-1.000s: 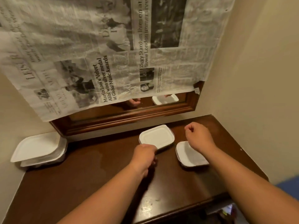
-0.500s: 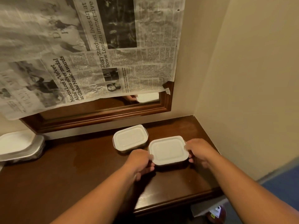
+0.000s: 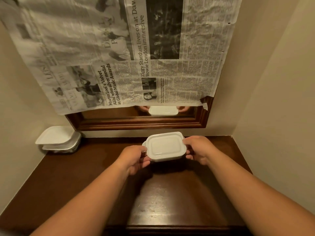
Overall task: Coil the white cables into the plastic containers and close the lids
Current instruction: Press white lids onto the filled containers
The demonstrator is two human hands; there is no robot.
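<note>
Left hand [image 3: 136, 159]: grip closed on left end of lidded container [image 3: 164, 147].
Right hand [image 3: 198, 149]: grip closed on right end.
Desk [image 3: 179, 201]: below container.

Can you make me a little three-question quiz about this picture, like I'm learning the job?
1. True or false: the lid is on the box being held.
2. How many hands touch that box? A) none B) one C) two
3. Fill in: the other boxes sit in the table's far ____ corner.

Key:
1. True, the white lid covers it.
2. C: the left hand and right hand grip its two ends.
3. Left, against the wall below the newspaper.
</note>
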